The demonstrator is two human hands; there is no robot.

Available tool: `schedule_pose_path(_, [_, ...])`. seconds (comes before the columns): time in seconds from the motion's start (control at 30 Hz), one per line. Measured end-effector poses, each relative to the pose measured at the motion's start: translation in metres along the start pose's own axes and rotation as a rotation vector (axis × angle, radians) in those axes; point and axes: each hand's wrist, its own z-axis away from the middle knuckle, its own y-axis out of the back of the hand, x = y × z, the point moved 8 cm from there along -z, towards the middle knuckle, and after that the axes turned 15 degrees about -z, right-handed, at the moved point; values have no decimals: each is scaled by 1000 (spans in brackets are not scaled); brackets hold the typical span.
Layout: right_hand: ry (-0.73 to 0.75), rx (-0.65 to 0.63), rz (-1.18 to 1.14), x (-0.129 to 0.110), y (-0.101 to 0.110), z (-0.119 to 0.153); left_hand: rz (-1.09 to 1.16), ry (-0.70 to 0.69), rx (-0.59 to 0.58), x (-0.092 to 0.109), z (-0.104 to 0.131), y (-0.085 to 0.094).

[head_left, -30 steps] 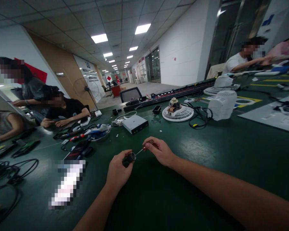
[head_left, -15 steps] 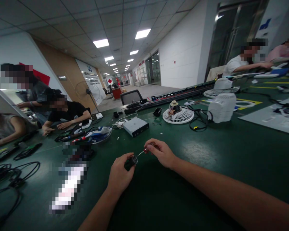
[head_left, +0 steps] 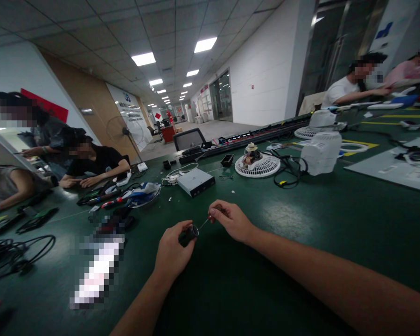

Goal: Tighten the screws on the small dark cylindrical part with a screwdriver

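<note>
Just above the green table (head_left: 231, 284), my left hand (head_left: 173, 247) is wrapped round a small black cylindrical part (head_left: 188, 235), its round end turned toward my other hand. My right hand (head_left: 231, 220) pinches a screwdriver (head_left: 210, 218) by its reddish handle, which the fingers mostly cover. The thin metal shaft slants down to the left, and its tip is at the rim of the black part. Whether the tip goes inside is too small to tell.
Beyond my hands lie a grey box-shaped drive (head_left: 196, 182), a small black tray (head_left: 227, 160), a white fan grille with a motor (head_left: 257, 164) and a white housing (head_left: 322, 153). Black cables (head_left: 17, 254) lie at left. Other people sit across the table at left and right.
The view has shifted slightly. Both hands keep nearly the same place and hold the same things; the black part looks turned a little.
</note>
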Motion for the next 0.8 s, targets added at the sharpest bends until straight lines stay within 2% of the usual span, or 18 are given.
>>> schedule_pose_path(0.1, [-15, -21, -63, 2, -1, 0, -4, -16, 3, 2, 0, 0])
schedule_pose_path(0.27, [9, 52, -7, 1, 5, 1, -10, -11, 37, 1, -1, 2])
schedule_pose_path(0.47, [1, 27, -72, 2, 2, 0, -19, -16, 37, 3, 0, 3])
schedule_pose_path(0.57, [9, 59, -27, 3, 6, 0, -18, -8, 36, 2, 0, 4])
schedule_pose_path(0.7, [-14, 3, -44, 5, 2, 0, -19, -13, 23, 1, 0, 2])
schedule_pose_path(0.8, [4, 35, -8, 2, 4, 1, -14, -17, 31, 1, 0, 2])
